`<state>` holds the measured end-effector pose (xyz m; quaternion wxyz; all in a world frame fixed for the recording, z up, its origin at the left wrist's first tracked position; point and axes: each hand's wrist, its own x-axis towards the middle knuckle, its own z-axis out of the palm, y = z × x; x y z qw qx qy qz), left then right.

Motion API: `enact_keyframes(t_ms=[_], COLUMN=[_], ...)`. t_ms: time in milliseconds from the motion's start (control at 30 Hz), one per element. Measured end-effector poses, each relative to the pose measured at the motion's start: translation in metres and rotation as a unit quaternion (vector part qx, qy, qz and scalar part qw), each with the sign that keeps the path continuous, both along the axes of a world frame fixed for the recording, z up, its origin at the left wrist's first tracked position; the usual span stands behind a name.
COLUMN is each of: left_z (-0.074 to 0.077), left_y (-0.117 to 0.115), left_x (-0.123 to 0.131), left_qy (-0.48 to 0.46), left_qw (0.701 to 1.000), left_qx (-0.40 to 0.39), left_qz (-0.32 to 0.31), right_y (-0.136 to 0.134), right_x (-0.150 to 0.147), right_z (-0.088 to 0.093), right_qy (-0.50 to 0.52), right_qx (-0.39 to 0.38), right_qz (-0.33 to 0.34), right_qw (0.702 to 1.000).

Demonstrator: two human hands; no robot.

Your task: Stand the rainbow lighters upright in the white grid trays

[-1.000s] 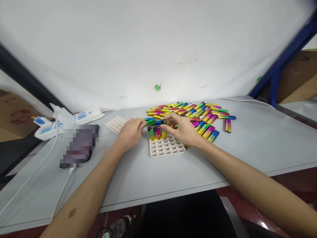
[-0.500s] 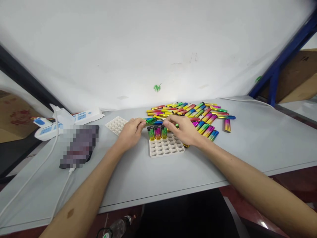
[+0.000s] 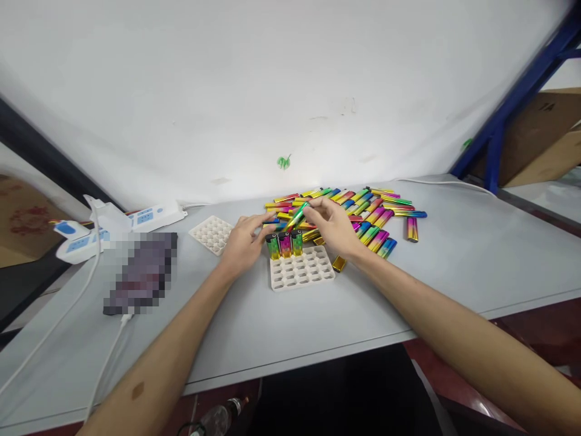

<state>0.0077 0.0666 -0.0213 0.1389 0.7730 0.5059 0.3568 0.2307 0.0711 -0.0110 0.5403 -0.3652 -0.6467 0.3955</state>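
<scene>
A white tray with rows of holes [image 3: 303, 275] lies on the grey table, and three rainbow-coloured lighters [image 3: 284, 244] stand upright in its far row. My right hand [image 3: 334, 224] is raised just behind them, pinching a green and yellow lighter [image 3: 298, 214] that tilts up to the right. My left hand [image 3: 245, 238] rests left of the tray with fingers curled around several lighters [image 3: 275, 225] lying sideways. A heap of loose lighters [image 3: 367, 209] is spread out behind and to the right.
A second white tray [image 3: 212, 232] sits left of my left hand. Further left are a blurred dark object [image 3: 140, 271], white power strips [image 3: 149, 217] and a white cable [image 3: 86, 284]. A gold lighter [image 3: 338, 263] lies by the tray's right edge. A blue rack post [image 3: 503, 127] and cardboard boxes stand at right.
My right hand has taken a green lighter from beside my left hand and lifted it up and to the right. The left hand stays almost in place.
</scene>
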Motion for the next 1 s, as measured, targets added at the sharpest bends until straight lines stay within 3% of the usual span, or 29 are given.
enact_keyframes(t_ms=[167,433,733,1000], left_z=[-0.007,0.0,0.0,0.0], left_y=[0.004,-0.001,-0.001,-0.003], left_x=[-0.009,-0.014,-0.014,-0.014], left_qy=[0.169,0.242,0.245,0.255], left_qw=[0.984,0.97,0.969,0.967], left_qx=[0.036,0.03,0.024,0.019], left_qz=[-0.041,0.002,-0.004,-0.005], right_y=[0.0,-0.005,-0.002,-0.003], right_x=[0.005,0.009,0.013,0.011], right_z=[0.005,0.011,0.007,0.003], right_qy=[0.073,0.044,0.044,0.014], right_qx=[-0.068,-0.175,-0.125,-0.133], right_qz=[0.004,0.019,0.037,0.025], right_qw=[0.995,0.983,0.99,0.991])
